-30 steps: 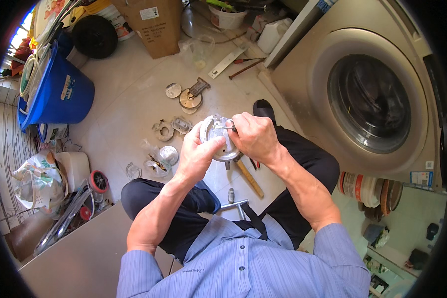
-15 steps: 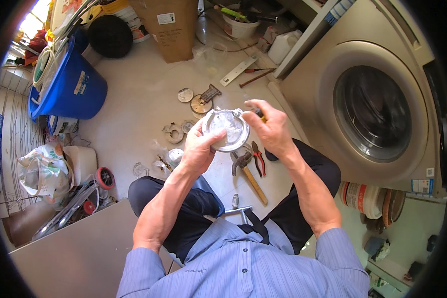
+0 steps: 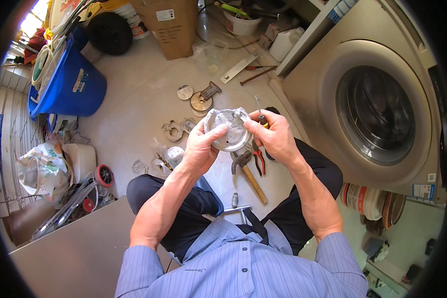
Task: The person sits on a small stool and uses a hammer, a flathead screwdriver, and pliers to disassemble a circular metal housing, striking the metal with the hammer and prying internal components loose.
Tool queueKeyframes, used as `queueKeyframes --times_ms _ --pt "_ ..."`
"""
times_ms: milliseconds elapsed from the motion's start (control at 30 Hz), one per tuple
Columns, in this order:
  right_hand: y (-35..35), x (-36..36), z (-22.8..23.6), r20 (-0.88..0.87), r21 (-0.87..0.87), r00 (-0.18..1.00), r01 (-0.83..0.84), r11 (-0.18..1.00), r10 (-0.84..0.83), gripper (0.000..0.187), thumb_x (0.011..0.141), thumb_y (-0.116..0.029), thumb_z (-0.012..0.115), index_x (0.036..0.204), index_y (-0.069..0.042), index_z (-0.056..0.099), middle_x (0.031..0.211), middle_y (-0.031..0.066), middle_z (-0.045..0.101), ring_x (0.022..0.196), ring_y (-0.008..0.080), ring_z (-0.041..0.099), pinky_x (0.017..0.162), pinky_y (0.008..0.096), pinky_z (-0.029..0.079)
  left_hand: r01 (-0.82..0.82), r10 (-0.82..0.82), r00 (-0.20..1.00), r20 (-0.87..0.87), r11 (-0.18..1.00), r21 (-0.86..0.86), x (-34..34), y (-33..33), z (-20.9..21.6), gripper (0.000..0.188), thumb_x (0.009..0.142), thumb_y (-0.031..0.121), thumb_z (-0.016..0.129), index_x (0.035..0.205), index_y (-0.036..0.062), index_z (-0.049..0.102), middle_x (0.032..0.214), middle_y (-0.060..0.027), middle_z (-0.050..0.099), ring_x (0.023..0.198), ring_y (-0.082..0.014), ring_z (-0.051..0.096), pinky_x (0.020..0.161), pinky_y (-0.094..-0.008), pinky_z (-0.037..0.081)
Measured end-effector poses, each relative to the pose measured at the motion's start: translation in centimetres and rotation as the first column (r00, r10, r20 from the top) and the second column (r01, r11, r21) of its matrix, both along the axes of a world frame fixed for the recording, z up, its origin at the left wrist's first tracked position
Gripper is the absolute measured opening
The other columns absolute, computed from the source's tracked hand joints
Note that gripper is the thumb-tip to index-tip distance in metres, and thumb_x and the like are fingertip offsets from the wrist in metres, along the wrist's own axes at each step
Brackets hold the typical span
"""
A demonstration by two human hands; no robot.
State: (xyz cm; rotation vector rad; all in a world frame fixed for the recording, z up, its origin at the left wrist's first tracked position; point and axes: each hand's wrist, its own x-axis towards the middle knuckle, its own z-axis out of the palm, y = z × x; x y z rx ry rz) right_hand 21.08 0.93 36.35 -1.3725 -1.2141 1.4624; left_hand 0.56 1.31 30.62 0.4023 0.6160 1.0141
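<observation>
My left hand point(image 3: 202, 146) grips a round, shallow grey metal housing point(image 3: 232, 130) by its left side, thumb across its inner face. Its rim looks rough and whitish. In my right hand point(image 3: 275, 136) is a screwdriver point(image 3: 263, 119) with a black and yellow handle, its shaft pointing up and away from the housing. The right thumb presses on the housing's right rim. Below the housing, a claw hammer point(image 3: 251, 178) with a wooden handle lies on the floor beside red-handled pliers point(image 3: 259, 158), partly hidden by my right hand.
Loose metal discs point(image 3: 201, 102) and a ring-shaped part point(image 3: 173, 131) lie on the floor ahead. A washing machine point(image 3: 328, 144) stands close on the right. A blue bucket point(image 3: 92, 87), cardboard box point(image 3: 176, 39), metal strip point(image 3: 238, 68) and small metal fitting point(image 3: 235, 200) are around me.
My right hand has come down and closer to the housing, its thumb now on the rim. The screwdriver's shaft now shows upright. My left hand keeps its hold.
</observation>
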Motion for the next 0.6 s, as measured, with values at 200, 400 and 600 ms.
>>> queueKeyframes --times_ms 200,400,600 --pt "-0.9 -0.2 -0.5 0.154 0.102 0.988 0.001 0.995 -0.017 0.02 0.095 -0.018 0.072 0.097 0.001 0.068 0.067 -0.0024 0.056 0.061 0.0044 0.049 0.055 0.0247 0.04 -0.009 0.01 1.0 -0.011 1.0 0.025 -0.1 -0.2 0.3 0.04 0.091 0.007 0.075 0.128 0.0044 0.06 0.12 -0.0062 0.069 0.107 -0.0167 0.068 0.097 -0.0342 0.055" --pt "-1.5 -0.6 -0.1 0.179 0.098 0.984 -0.016 0.995 -0.001 0.02 0.095 -0.018 0.071 0.098 0.001 0.067 0.068 -0.0013 0.057 0.06 0.0044 0.049 0.055 0.0249 0.04 0.048 -0.048 0.999 -0.01 0.999 0.019 -0.6 0.3 0.4 0.041 0.089 0.006 0.076 0.127 0.0023 0.059 0.119 -0.0079 0.069 0.108 -0.0169 0.067 0.097 -0.0343 0.055" --pt "-1.9 -0.7 0.4 0.011 -0.074 0.996 -0.09 0.993 0.092 0.022 0.096 -0.021 0.073 0.103 -0.001 0.067 0.068 -0.0017 0.058 0.056 0.0048 0.051 0.051 0.0241 0.041 0.092 -0.091 0.996 -0.013 0.995 0.047 -0.7 0.5 0.0 0.043 0.092 0.015 0.074 0.13 0.0016 0.058 0.12 -0.009 0.069 0.108 -0.0168 0.067 0.099 -0.0346 0.054"
